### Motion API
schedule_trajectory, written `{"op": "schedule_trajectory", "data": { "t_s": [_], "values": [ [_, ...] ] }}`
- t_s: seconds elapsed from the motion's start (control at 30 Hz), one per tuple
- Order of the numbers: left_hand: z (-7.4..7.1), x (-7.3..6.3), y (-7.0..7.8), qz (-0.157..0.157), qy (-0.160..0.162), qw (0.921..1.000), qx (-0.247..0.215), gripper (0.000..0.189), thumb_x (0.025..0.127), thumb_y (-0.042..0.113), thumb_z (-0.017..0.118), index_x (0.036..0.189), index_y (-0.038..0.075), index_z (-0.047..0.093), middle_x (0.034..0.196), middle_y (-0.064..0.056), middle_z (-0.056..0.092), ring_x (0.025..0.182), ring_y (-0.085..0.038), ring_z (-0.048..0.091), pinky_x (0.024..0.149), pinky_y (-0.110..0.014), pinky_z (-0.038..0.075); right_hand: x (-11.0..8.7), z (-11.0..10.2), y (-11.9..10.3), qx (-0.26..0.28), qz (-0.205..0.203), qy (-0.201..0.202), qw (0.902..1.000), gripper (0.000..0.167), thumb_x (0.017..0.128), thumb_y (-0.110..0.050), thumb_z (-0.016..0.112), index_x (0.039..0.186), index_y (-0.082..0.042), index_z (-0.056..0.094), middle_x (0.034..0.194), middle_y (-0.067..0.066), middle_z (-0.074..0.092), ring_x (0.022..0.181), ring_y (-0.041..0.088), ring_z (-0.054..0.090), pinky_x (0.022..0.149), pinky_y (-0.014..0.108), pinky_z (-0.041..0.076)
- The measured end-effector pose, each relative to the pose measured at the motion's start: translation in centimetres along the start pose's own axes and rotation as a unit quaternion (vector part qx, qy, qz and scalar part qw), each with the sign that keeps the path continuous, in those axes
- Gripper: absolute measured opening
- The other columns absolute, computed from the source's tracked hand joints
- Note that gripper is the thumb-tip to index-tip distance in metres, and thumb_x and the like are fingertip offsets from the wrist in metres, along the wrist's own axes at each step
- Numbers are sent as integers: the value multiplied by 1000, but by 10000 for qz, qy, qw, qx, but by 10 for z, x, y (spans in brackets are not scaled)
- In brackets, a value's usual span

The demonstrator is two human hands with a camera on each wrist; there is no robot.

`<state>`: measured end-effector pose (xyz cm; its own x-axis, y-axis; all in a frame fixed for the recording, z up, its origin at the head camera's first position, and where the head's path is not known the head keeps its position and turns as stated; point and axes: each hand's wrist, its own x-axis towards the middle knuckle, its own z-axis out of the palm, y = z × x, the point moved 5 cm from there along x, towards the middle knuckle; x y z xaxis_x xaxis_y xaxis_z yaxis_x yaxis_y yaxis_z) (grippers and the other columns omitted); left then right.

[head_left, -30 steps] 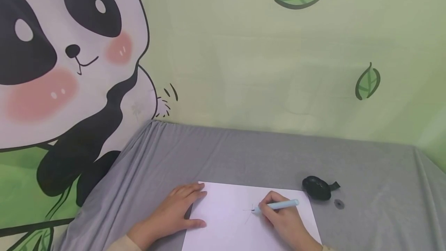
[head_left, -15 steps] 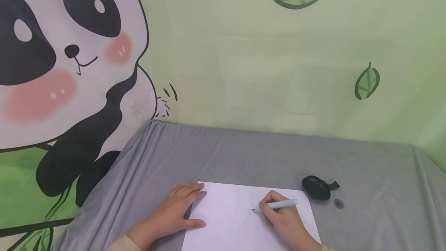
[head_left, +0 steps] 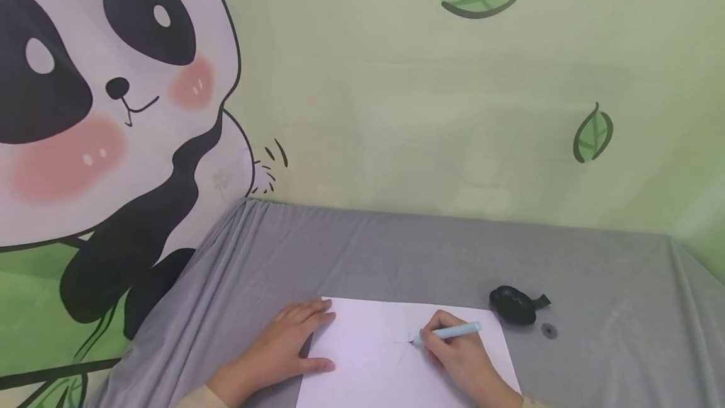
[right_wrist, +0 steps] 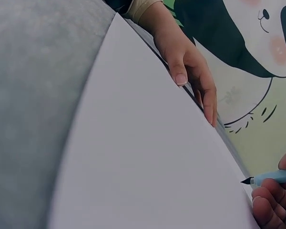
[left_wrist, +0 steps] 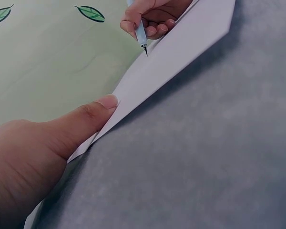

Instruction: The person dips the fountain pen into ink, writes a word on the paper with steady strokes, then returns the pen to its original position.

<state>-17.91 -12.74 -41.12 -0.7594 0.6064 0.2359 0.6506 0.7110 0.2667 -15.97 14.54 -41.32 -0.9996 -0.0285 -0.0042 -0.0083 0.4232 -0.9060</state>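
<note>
A white sheet of paper [head_left: 362,357] lies on the grey cloth, with a few thin dark lines [head_left: 403,346] drawn near its middle. My right hand [head_left: 461,354] pinches a light blue pen [head_left: 455,331], its dark tip right at those lines. In the right wrist view the pen [right_wrist: 276,177] shows a black nib, with the fingers curled about its barrel. Along the paper's left edge rests my left hand [head_left: 283,345], fingers spread, thumb and fingertips on the sheet. The left wrist view shows that thumb [left_wrist: 93,114] laid on the paper's edge [left_wrist: 148,83].
Just past the paper's far right corner sits a glossy black rounded object [head_left: 512,305] with a short tab. A small dark grey disc [head_left: 549,331] lies beside it. Grey cloth [head_left: 368,250] covers the table, and a green wall with a panda picture [head_left: 141,219] stands behind.
The pen has tilted very slightly while its tip stays by the drawn lines. My left hand holds its place on the paper. The head view has shifted a little.
</note>
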Motion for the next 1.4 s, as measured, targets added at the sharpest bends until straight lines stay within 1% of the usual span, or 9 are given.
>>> {"op": "schedule_trajectory", "data": {
  "t_s": [0.17,0.4,0.53,0.7,0.93,1.03,1.23,1.4],
  "values": [
    [-1,2,0,-39,20,10000,-7,72,80,62,65,130,10,58,141,-8,53,129,-27,50,105,-49,40,2,-2,-2,-78,-41,17,10000,17,88,-15,65,78,-5,56,56,5,56,48,7,47,50,17,39],
    [0,1,0,34,101,9998,144,72,79,63,65,128,11,59,139,-7,54,127,-26,52,104,-48,41,-1,-3,-2,-45,-72,42,10000,18,88,-14,66,76,-5,55,55,5,57,48,6,47,50,17,39],
    [0,0,0,51,126,9998,122,72,79,63,65,128,11,59,139,-7,54,127,-26,52,104,-48,41,-2,-3,-1,-83,-21,20,10000,18,88,-15,65,76,-6,54,55,2,56,48,6,47,50,17,39],
    [0,0,0,8,86,10000,40,72,79,63,64,129,11,59,140,-7,54,128,-26,51,104,-49,40,-3,-3,-2,-81,-5,26,10000,18,88,-14,64,76,-6,54,54,1,55,47,6,46,49,17,39],
    [3,1,-2,-141,-41,9999,-31,71,78,59,68,130,11,59,142,-6,53,130,-26,49,107,-49,39,-3,-4,0,-13,-21,64,10000,18,87,-13,65,75,-5,54,56,4,56,47,6,46,49,17,39],
    [3,1,-2,-152,-39,9999,-62,71,78,59,68,129,11,59,142,-7,53,130,-26,49,107,-49,39,-4,-5,1,-28,-26,77,10000,18,87,-13,65,75,-5,54,55,4,56,47,6,46,48,17,39],
    [2,-1,-1,-26,110,9999,9,71,78,61,67,128,11,59,139,-7,54,127,-26,51,104,-49,40,-4,-6,3,-60,-95,57,9999,18,87,-13,65,75,-5,54,56,3,56,47,5,46,48,17,40],
    [0,0,-1,56,208,9998,36,72,79,63,65,128,11,59,139,-7,55,126,-26,52,103,-49,41,-4,-7,2,-83,-64,8,9999,19,88,-14,65,76,-5,53,57,4,57,47,5,46,48,18,41]
  ]
}}
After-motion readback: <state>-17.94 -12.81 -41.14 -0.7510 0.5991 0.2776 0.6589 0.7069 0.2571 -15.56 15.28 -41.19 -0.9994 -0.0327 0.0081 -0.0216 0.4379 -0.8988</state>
